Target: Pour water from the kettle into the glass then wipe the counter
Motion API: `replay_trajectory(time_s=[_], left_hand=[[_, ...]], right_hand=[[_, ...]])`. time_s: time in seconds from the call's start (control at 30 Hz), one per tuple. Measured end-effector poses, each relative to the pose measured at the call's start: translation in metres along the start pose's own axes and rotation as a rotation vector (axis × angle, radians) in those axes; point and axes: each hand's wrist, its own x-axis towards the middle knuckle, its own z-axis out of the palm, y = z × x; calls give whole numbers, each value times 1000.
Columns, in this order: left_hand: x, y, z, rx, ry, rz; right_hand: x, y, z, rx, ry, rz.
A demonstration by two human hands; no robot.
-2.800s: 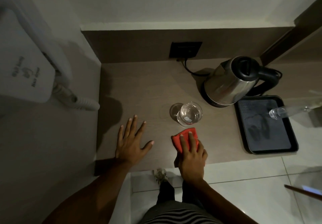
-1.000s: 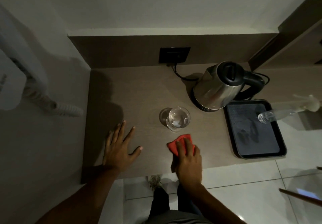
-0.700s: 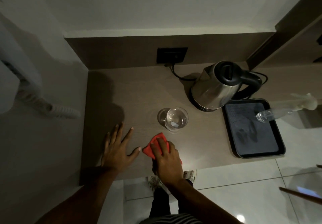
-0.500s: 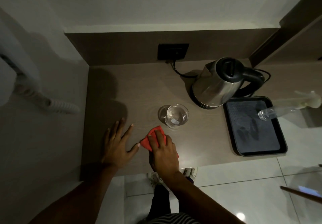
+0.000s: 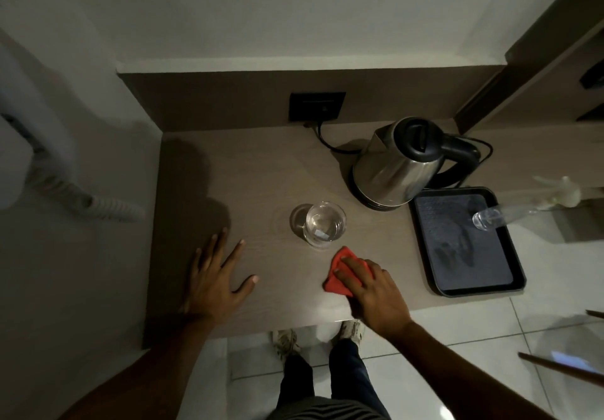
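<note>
We are in the wiping part of the job. Our right hand (image 5: 376, 289) lies flat on a red cloth (image 5: 340, 276), fingers spread over it and pressing it to the surface (image 5: 261, 171) just below the centre of the frame. It is not a closed grasp; the cloth is pinned under the palm and fingers. Our left hand (image 5: 215, 276) rests open and empty at lower left, fingers splayed wide on the surface as a brace.

The glass (image 5: 323, 223) stands upright at centre, holding water, just above the cloth's upper corner and barely apart from it. The kettle (image 5: 398, 165) sits on its base at upper right, its cord running to the wall socket (image 5: 317, 106). A black tray (image 5: 467, 289) lies at right, with a clear bottle (image 5: 490, 220) showing over its upper edge.

The chief risk, as we judge it, is the glass: a stroke pushed upward in the frame would knock its base and tip or slide it, wetting what we mean to dry. A wide sweep rightward could strike the tray. The cloth is small under our hand, so a quick stroke may leave it bunched behind the fingers.
</note>
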Motion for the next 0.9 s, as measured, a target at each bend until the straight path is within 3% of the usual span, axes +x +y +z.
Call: replay_trajectory(time_s=[0.23, 0.43, 0.57, 0.9], left_hand=[[0, 1, -2, -25, -26, -10], [1, 0, -2, 24, -79, -13], [2, 2, -4, 41, -97, -8], [5, 10, -18, 81, -227, -35]], right_hand=[[12, 50, -32, 42, -15, 213], [-10, 106, -60, 163, 136, 662], [-31, 119, -44, 228, -55, 761], [-22, 131, -63, 271, -280, 817]])
